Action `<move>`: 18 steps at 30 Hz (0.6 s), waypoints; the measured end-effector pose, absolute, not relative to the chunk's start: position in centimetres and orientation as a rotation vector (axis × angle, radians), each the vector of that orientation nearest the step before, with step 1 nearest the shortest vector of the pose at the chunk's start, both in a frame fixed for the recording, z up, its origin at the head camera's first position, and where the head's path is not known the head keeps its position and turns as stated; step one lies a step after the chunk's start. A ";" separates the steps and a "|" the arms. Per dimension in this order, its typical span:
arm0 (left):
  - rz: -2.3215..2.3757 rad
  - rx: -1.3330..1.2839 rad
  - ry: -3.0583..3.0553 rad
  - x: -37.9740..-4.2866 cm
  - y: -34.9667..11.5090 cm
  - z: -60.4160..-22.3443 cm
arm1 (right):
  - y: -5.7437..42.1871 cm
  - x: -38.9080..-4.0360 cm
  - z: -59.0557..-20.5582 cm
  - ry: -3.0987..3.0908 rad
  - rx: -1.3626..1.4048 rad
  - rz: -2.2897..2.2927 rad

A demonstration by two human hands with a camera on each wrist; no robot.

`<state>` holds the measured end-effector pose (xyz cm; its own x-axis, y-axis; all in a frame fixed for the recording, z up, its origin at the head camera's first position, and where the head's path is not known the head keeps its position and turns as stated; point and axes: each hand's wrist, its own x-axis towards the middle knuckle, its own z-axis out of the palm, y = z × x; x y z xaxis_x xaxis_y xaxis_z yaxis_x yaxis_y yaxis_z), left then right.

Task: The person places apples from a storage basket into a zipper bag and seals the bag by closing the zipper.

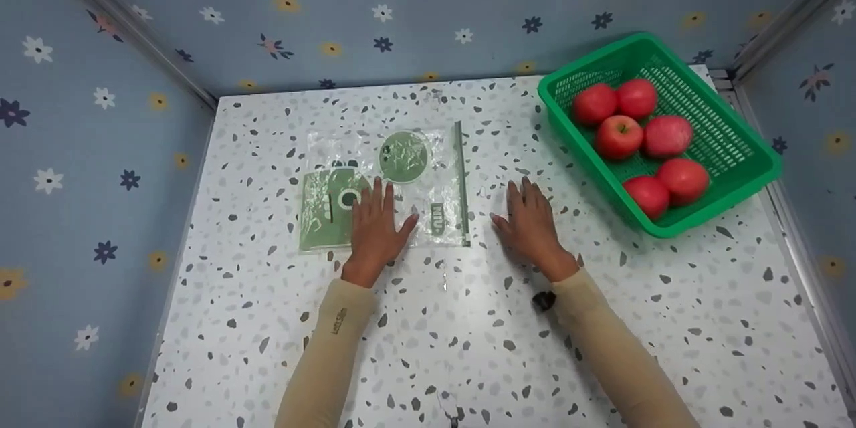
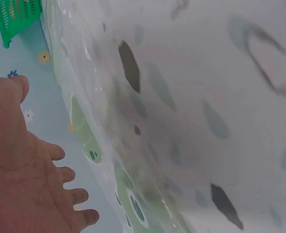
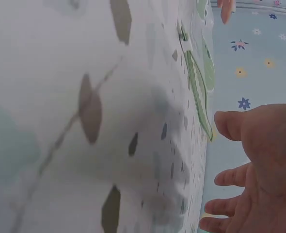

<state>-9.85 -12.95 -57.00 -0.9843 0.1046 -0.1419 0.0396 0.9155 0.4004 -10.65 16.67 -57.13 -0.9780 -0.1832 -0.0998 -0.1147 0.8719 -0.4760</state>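
Observation:
A clear zip bag [image 1: 414, 197] with green printed shapes lies flat on the speckled table, its green zip strip [image 1: 462, 184] along the right side. My left hand [image 1: 378, 227] is over the bag's lower middle, palm down with fingers straight and thumb out to the side. To the right of the strip, my right hand [image 1: 533, 227] is held palm down, fingers extended, between the bag and the green basket [image 1: 719, 210]. Neither hand holds anything. In the right wrist view the zip strip [image 3: 196, 82] shows beyond the thumb.
Several red apples [image 1: 618, 137] sit inside the basket at the back right. A speckled white table [image 1: 455, 348] spreads under everything. Flowered blue panels [image 1: 414, 13] close it in at the back and both sides. A dark round object [image 1: 544, 301] is at the right wrist.

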 end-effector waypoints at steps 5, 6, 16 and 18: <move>0.606 0.165 2.897 -9.8 -11.3 -56.9 | 15.7 -10.6 -57.3 2.908 -0.245 -0.709; 0.606 0.175 2.890 -9.8 -11.0 -56.8 | 15.5 -10.6 -57.3 2.908 -0.248 -0.704; 0.623 0.249 2.827 -9.9 -8.1 -56.5 | 14.1 -10.7 -57.7 2.882 -0.239 -0.727; 0.617 0.264 2.815 -9.9 -7.6 -56.4 | 13.9 -10.7 -57.9 2.914 -0.261 -0.747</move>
